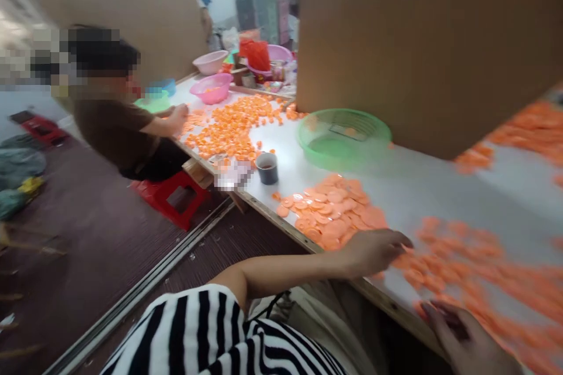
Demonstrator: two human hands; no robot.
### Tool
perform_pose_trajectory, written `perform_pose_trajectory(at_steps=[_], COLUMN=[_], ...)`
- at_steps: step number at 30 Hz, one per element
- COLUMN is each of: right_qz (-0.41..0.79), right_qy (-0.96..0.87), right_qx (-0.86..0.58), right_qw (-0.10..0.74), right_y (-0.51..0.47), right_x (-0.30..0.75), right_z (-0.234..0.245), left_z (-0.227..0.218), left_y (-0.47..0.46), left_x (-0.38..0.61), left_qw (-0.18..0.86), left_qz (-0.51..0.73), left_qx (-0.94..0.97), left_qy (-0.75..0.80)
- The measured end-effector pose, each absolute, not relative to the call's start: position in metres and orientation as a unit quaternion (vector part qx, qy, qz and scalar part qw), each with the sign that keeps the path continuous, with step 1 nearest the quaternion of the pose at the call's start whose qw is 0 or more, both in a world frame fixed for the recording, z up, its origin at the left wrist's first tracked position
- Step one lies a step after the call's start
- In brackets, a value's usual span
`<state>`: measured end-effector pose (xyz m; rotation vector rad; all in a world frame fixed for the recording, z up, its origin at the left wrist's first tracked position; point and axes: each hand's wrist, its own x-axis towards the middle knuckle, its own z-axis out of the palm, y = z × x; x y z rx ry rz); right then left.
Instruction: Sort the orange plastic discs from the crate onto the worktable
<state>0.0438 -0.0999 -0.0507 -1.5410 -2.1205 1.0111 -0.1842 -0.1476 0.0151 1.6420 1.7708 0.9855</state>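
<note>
My left hand (373, 251) lies palm down at the near edge of the white table (422, 187), fingers stretched out onto a heap of flat orange plastic discs (334, 211). My right hand (461, 334) rests at the table edge on the lower right, over more orange discs (484, 281). Its fingers are smeared by motion, so their grip does not show. A striped sleeve covers my left shoulder.
A green basin (343, 140) and a small grey cup (267, 168) stand on the table. A large cardboard sheet (422, 41) rises behind. A co-worker on a red stool (169, 196) has a hand (178, 117) on another spread of discs (229, 129). Pink basins (211, 88) stand further back.
</note>
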Motion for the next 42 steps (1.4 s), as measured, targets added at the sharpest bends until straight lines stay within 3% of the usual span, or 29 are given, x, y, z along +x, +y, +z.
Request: perform_pose_trajectory(at_steps=[5,9,15,22,26,32,38,42], right_qz=[0.318,0.403,0.538,0.604,0.638,0.596,0.484,0.47], right_qy=[-0.726,-0.678,-0.609,-0.565,-0.545,-0.556,-0.645,-0.666], right_qx=[-0.53,-0.516,-0.492,-0.474,-0.472,-0.509,-0.55,-0.55], right_qw=[0.302,0.333,0.312,0.302,0.271,0.276,0.215,0.181], right_y=[-0.114,-0.111,-0.104,-0.097,-0.095,-0.092,-0.086,-0.084], right_x=[0.028,0.028,0.027,0.031,0.038,0.039,0.032,0.031], right_z=[-0.009,-0.002,0.0,0.01,0.007,-0.011,-0.019,-0.021], left_z=[0.012,0.01,0.008,0.015,0.013,0.004,0.005,0.004], left_y=[-0.154,-0.144,-0.141,-0.136,-0.138,-0.136,-0.113,-0.101], left_x=[-0.173,-0.163,-0.142,-0.143,-0.144,-0.144,-0.142,-0.144], left_qw=[0.385,0.46,0.486,0.35,0.347,0.348,0.356,0.391], left_qz=[0.474,0.491,0.462,0.431,0.408,0.343,0.158,0.137], left_qx=[0.489,0.461,0.506,0.628,0.682,0.664,0.685,0.667], left_qy=[0.623,0.579,0.543,0.545,0.497,0.567,0.616,0.619])
